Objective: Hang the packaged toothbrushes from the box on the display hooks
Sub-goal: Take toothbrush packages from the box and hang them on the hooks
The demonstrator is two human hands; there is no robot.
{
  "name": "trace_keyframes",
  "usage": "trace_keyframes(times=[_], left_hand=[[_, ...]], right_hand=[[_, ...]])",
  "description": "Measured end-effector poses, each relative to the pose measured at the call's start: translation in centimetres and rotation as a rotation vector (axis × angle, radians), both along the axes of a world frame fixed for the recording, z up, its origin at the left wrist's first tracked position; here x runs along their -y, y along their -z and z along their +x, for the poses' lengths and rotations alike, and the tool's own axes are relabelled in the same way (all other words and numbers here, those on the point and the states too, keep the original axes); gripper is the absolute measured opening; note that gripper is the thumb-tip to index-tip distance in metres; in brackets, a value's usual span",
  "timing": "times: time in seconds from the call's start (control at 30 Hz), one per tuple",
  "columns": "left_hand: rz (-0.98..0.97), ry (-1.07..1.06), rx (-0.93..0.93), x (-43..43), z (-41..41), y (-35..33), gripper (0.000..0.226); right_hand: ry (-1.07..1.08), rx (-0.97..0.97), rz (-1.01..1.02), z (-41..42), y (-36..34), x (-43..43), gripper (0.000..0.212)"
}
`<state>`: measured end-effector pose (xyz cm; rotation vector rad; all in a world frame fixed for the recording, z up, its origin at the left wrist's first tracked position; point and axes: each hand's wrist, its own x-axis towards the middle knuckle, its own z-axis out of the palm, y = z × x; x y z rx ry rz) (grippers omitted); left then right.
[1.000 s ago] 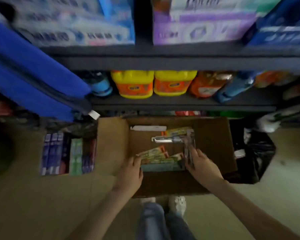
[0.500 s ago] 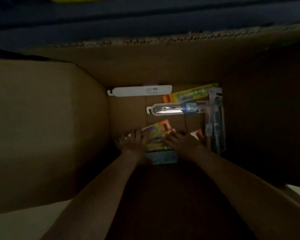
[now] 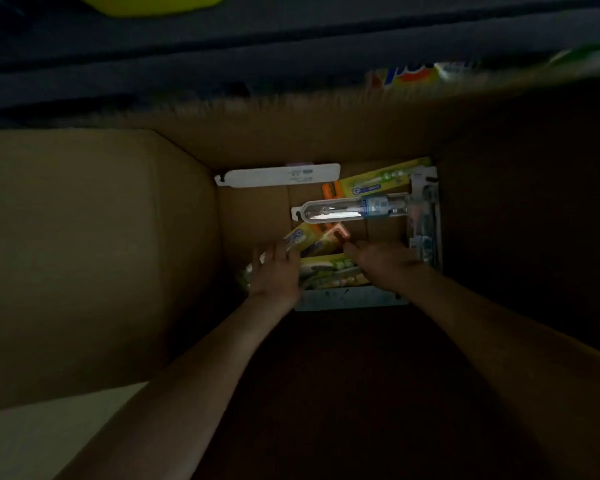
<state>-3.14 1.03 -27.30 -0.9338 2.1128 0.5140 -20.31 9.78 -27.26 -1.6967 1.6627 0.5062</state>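
Note:
An open cardboard box (image 3: 101,254) fills the head view. On its floor lie several packaged toothbrushes: a white pack (image 3: 278,175) at the far wall, a clear tube pack (image 3: 354,210), a yellow-green pack (image 3: 378,183), clear blister packs (image 3: 426,220) along the right wall, and a stack of yellow-green packs (image 3: 329,271) over a pale blue pack (image 3: 350,299). My left hand (image 3: 276,271) lies with spread fingers on the left end of the stack. My right hand (image 3: 383,263) rests on its right end, fingertips by an orange hang tab (image 3: 338,233). Dim light hides its grip.
A dark shelf edge (image 3: 291,46) runs above the box's far flap. A yellow container (image 3: 146,3) shows at the top edge, and blurred colourful packaging (image 3: 430,72) at the upper right. Pale floor (image 3: 32,441) shows at the lower left. No display hooks are in view.
The view has dropped from above the shelves down into the box. Both hands have reached to the stack on the floor of the box and stay there over the last half second.

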Motion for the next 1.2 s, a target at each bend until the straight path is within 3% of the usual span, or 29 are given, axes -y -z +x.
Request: trace_keyframes(times=[0.17,0.3,0.43,0.57,0.63,0.67,0.73,0.8,0.93,1.1,1.2], left_hand=[[-0.138,-0.099,-0.131,0.4,-1.3,-8.0,0.1],[-0.162,-0.412,-0.376,0.2,-0.9,-18.9,0.113],[-0.042,-0.918,-0.619,-0.8,0.5,-30.3,0.123],[0.073,-1.275,-0.664,-1.8,1.5,-40.5,0.134],[0.31,-1.382,-0.683,-2.3,2.0,-45.1,0.127],[0.507,-1.383,-0.718,-2.5,2.1,-47.6,0.112],[0.816,-1.269,-0.842,-3.0,2.1,-52.5,0.056],[0.887,-1.173,-1.007,-3.2,2.1,-57.2,0.033],[0.847,-1.192,-1.256,-1.7,2.8,-63.5,0.022],[0.761,-1.12,-1.333,1.6,6.4,-68.1,0.033],[0.659,-1.079,-1.353,5.0,9.2,-70.4,0.036]], right_hand=[[0.145,0.012,0.009,-1.2,-8.6,0.2,0.059],[0.481,0.149,0.103,-2.3,-19.3,0.6,0.058],[0.645,0.339,0.061,-1.3,-31.1,-0.4,0.051],[0.751,0.497,-0.121,0.5,-41.8,-1.5,0.029],[0.871,0.626,-0.189,1.5,-46.8,-1.8,0.031],[0.911,0.716,-0.202,2.0,-49.2,-1.7,0.034],[0.942,0.898,-0.207,3.3,-53.6,-1.5,0.044],[0.934,1.032,-0.217,4.7,-57.7,-1.1,0.048],[0.821,1.185,-0.233,7.1,-64.3,0.5,0.04],[0.591,0.933,-0.319,9.6,-70.0,3.7,0.045],[0.599,0.774,-0.497,11.6,-72.7,6.6,0.038]])
